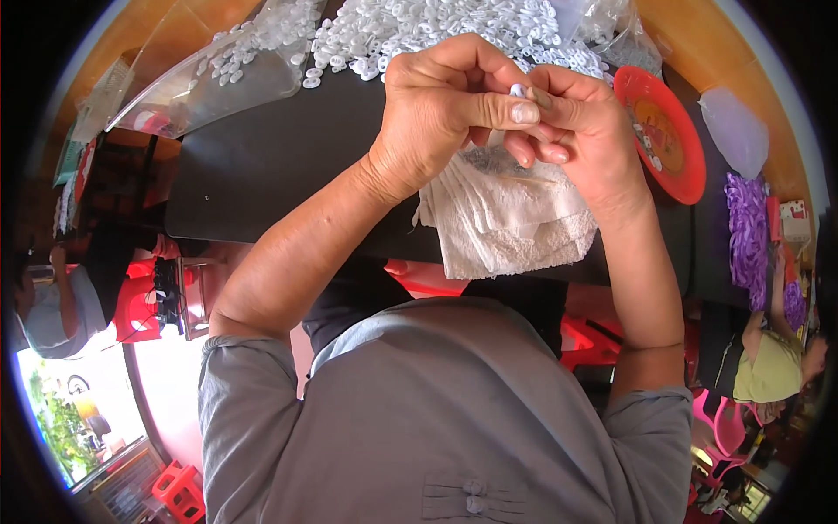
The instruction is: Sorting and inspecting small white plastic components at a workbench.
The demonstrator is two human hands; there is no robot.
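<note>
I saw a small white plastic piece (518, 89) pinched between the fingertips of both hands, raised above a folded white towel (502, 218) on the black table (262, 166). My left hand (445, 105) had its fingers curled shut on the piece, and my right hand (580, 122) gripped it too. Beyond lay a heap of white plastic pieces (436, 31), with a red plate (672, 140) to the right.
</note>
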